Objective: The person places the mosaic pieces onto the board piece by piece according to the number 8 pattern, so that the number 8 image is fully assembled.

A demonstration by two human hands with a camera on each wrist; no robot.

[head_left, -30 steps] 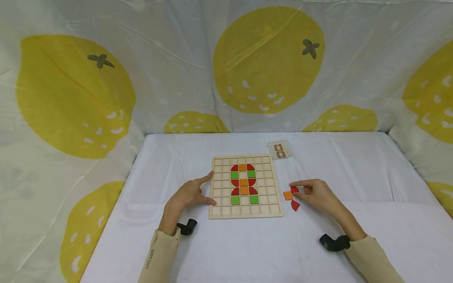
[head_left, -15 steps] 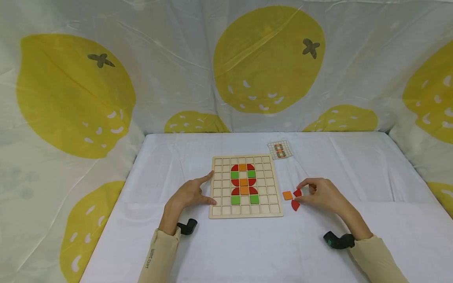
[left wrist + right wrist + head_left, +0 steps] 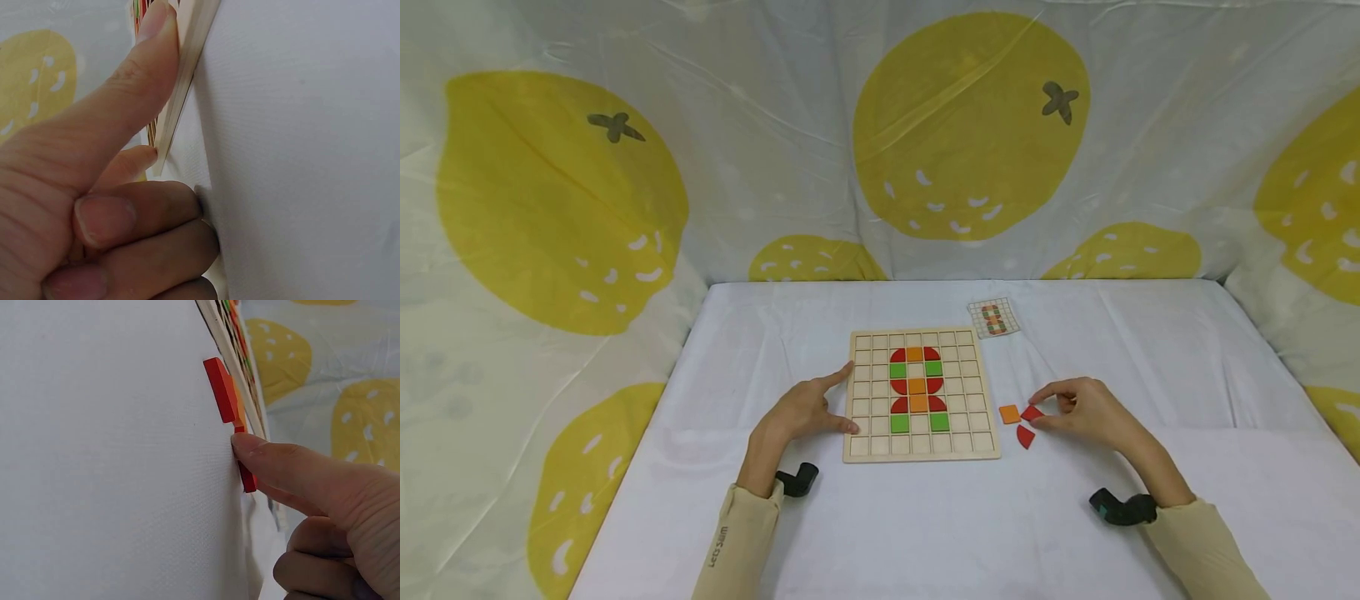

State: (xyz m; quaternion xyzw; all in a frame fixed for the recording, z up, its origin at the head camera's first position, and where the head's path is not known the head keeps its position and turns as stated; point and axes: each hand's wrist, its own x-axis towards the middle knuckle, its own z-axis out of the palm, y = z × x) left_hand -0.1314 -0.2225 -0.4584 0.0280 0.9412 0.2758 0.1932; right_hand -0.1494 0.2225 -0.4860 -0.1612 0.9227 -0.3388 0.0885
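My right hand (image 3: 1086, 408) pinches a red quarter-circle tile (image 3: 1032, 412) between thumb and forefinger, low over the cloth. In the right wrist view that tile (image 3: 248, 479) stands partly behind the thumb. A second red quarter-circle tile (image 3: 1026, 437) and an orange square tile (image 3: 1009, 414) lie close by. At the wooden grid board's (image 3: 868, 383) left edge, my left hand (image 3: 797, 410) holds thumb and forefinger spread against it. The left wrist view shows the thumb (image 3: 144, 69) on the board's rim and the other fingers curled. Red, orange and green tiles (image 3: 917, 387) fill some board cells.
A small pattern card (image 3: 993, 317) lies beyond the board's upper right corner, printed with a similar coloured figure. White cloth (image 3: 925, 533) covers the table. Behind it hangs a curtain (image 3: 775, 150) with yellow fruit prints.
The right hand has drawn the red quarter-circle tile slightly right, away from the orange square tile, and turned it. The left hand and the board stay put.
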